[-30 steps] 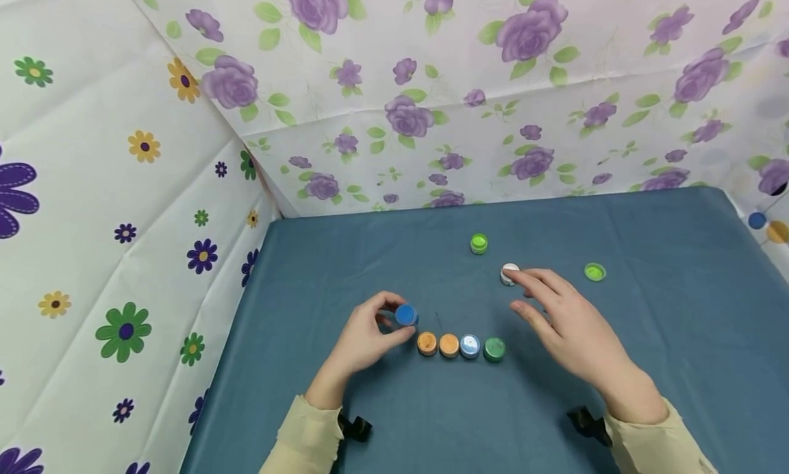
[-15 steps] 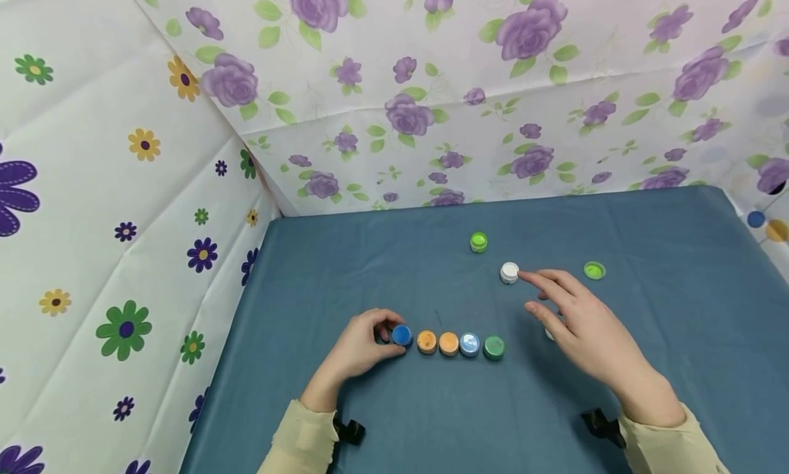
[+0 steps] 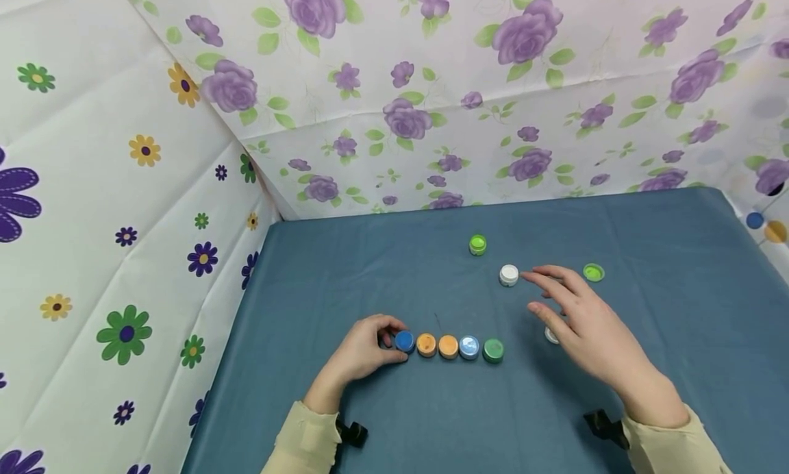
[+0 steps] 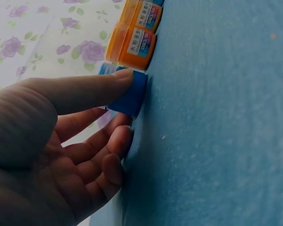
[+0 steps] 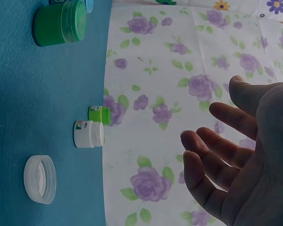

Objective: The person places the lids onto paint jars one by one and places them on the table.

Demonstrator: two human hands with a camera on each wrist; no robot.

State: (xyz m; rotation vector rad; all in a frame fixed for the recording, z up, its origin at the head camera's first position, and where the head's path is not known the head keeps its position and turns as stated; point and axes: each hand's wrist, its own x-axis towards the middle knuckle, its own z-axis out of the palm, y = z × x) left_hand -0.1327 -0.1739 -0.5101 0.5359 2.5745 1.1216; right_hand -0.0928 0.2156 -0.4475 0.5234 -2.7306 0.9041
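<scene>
My left hand [image 3: 364,351] pinches a small dark blue paint jar [image 3: 405,342] between thumb and fingers; it stands on the cloth at the left end of a row. In the left wrist view, the thumb lies across the blue jar's side. Beside it come two orange paint jars [image 3: 437,346], a light blue one [image 3: 469,347] and a green one [image 3: 493,351]. My right hand [image 3: 585,330] hovers with fingers spread and holds nothing, near an uncapped white paint jar [image 3: 508,275]. A whitish lid [image 5: 32,179] lies on the cloth, partly hidden by this hand in the head view.
Farther back stands an uncapped light green paint jar [image 3: 477,245], and its green-coloured lid [image 3: 594,272] lies to the right. Blue cloth [image 3: 345,268] covers the table. Flowered sheets [image 3: 370,77] hang behind and on the left.
The left hand has lowered the blue jar to the cloth and slid it rightward up to the row's left orange jar. The right hand has drawn back rightward from the white jar.
</scene>
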